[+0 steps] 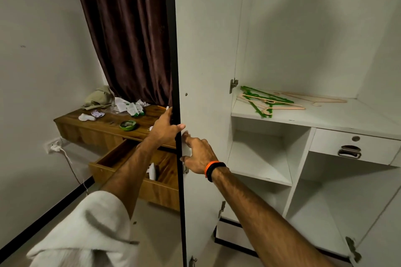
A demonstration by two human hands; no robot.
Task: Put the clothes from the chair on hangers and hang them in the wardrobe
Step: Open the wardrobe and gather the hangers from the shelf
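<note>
The left hand (166,124) grips the dark front edge of the wardrobe door (206,50), fingers wrapped round it from the outer side with the thumb showing on the white inner face. The right hand (198,154), wearing an orange and black wristband (213,170), lies against that inner face just below the left; its fingers are spread and pressing flat, closed on nothing. The door stands open, edge-on to the camera.

Inside the wardrobe, a loose pile of green and peach plastic hangers (268,101) rests on the white shelf (325,115), up and to the right of both hands. Their long bars run roughly left to right across the shelf, hooks tangled together. The right hand is clearly the nearer one, and its reach to them looks unobstructed (the left would have to come round the door edge).

No chair is in view. A white garment (86,230) is draped over the left forearm, near the bottom of the frame. My guess is that hangers get fetched next, most naturally with the right hand.
</note>
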